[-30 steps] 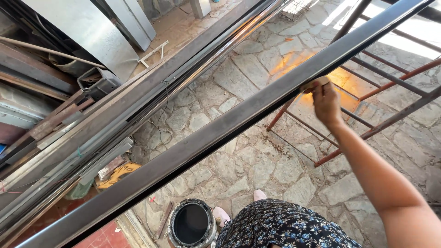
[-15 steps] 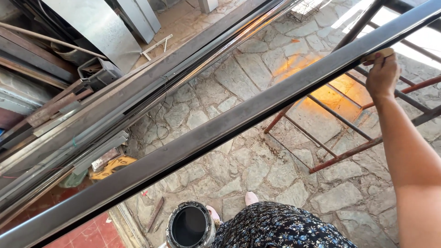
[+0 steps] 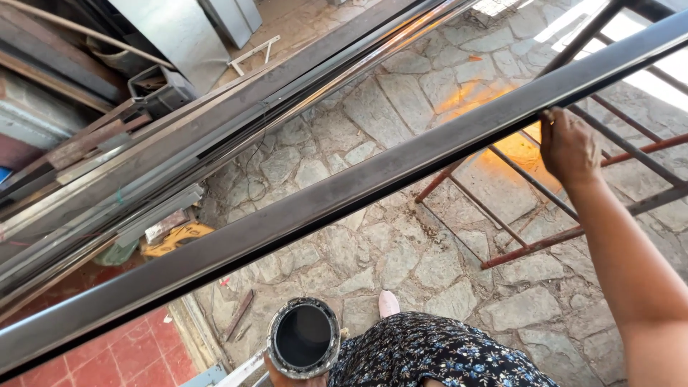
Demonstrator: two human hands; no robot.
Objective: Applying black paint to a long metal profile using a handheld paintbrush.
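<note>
A long dark metal beam (image 3: 344,193) runs diagonally across the view, close to me. My right hand (image 3: 570,147) rests against its lower edge at the upper right. Its fingers are curled and their tips are hidden, so I cannot see whether it holds anything. At the bottom, a round open can (image 3: 304,337) with a black inside is held up near my waist. Only a sliver of my left hand (image 3: 276,371) shows beneath it, gripping it. My dark floral-print clothing (image 3: 437,355) fills the bottom edge.
A rust-red metal grille (image 3: 545,240) lies on the stone-paved floor (image 3: 401,258) under my right arm. Several long steel bars and profiles (image 3: 165,165) are stacked along the left. Grey sheet-metal panels (image 3: 179,36) lean at the top left. Red tiles (image 3: 122,351) border the paving.
My right hand slid up and right along the beam, then came back down a little. The can has stayed at the bottom of the view.
</note>
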